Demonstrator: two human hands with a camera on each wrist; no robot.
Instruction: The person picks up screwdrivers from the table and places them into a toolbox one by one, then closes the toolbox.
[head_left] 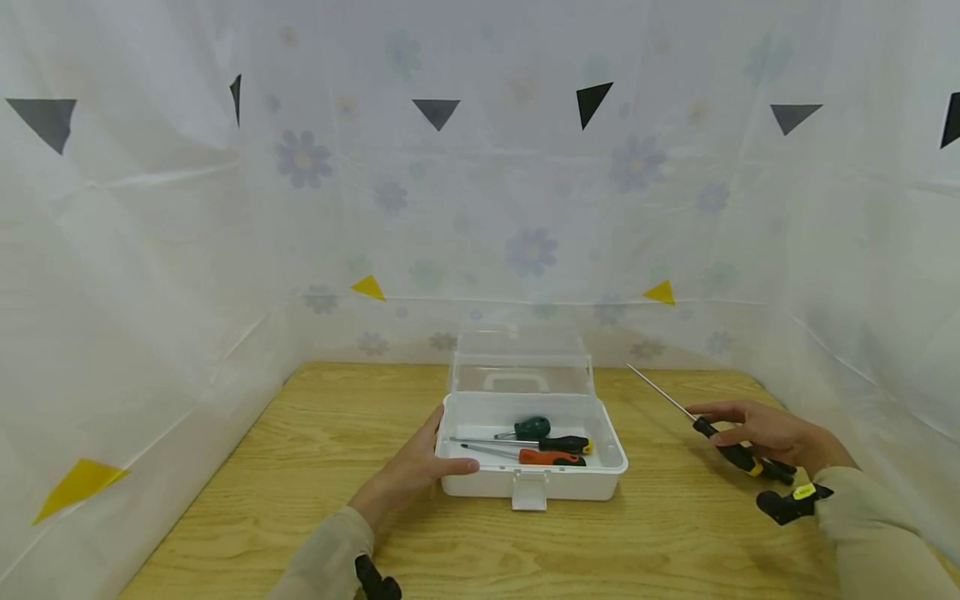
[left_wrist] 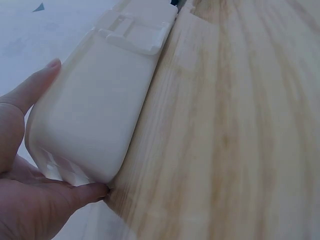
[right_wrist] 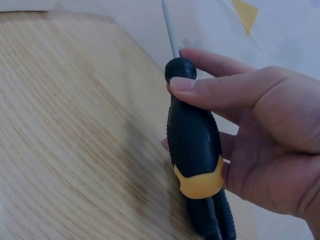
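White plastic makes up the toolbox (head_left: 534, 467), which sits on the wooden tabletop (head_left: 300, 467) with its clear lid (head_left: 521, 360) swung up and back. Inside the toolbox lie three screwdrivers: a green-handled one (head_left: 525, 430) toward the lid, a black-and-yellow one (head_left: 540, 444) in the middle, and an orange-and-black one (head_left: 536, 457) nearest the front latch (head_left: 529, 492).

At the toolbox's left front corner, the left hand (head_left: 408, 475) rests against the box, thumb lying along the front rim and the fingers (left_wrist: 30, 90) stretched up the left end wall. The left wrist view shows the thumb under the rounded corner and the palm against the wall; the fingers are straight, pressing rather than wrapped round anything.

To the right of the toolbox, well apart from it, the right hand (head_left: 772, 435) holds a long screwdriver (head_left: 738, 454) with a black handle and a yellow band. Its thin metal shaft (head_left: 660, 392) points up and back toward the toolbox lid. In the right wrist view the thumb (right_wrist: 220, 92) presses across the top of the handle near the shaft, and the other fingers curl beneath it, so the hand grips the tool just above the tabletop.

Behind the toolbox hangs a translucent flower-print sheet (head_left: 525, 208) with dark and yellow triangles.
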